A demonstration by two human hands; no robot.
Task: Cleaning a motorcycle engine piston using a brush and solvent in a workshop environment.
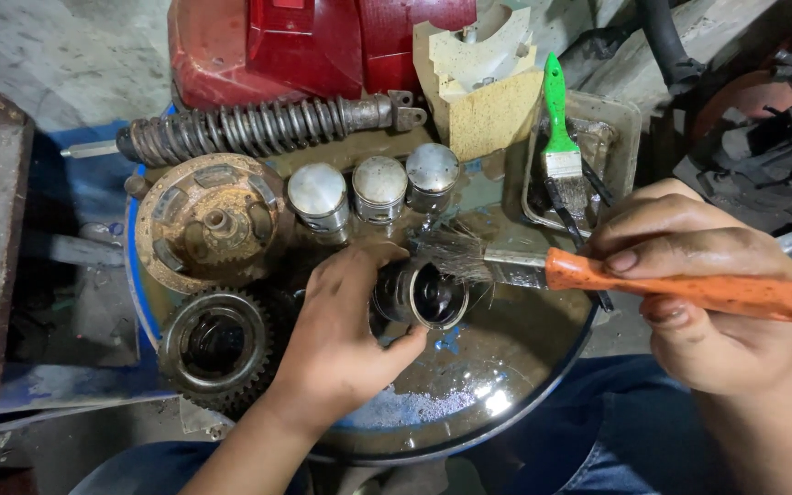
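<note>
My left hand (341, 335) grips a dark, oily metal piston (419, 293), its hollow open end tilted toward me, over the wet top of a blue drum (506, 367). My right hand (689, 284) holds a brush with an orange handle (689, 289). The brush's worn bristles (451, 255) touch the upper rim of the piston.
Three cleaner pistons (378, 191) stand in a row behind. A rusty round plate (213, 225) and a toothed gear (217, 344) lie at left. A coil spring shock absorber (258, 128), a red cover (304, 46), a yellowish block (488, 92) and a green-handled brush (561, 137) in a tray sit at the back.
</note>
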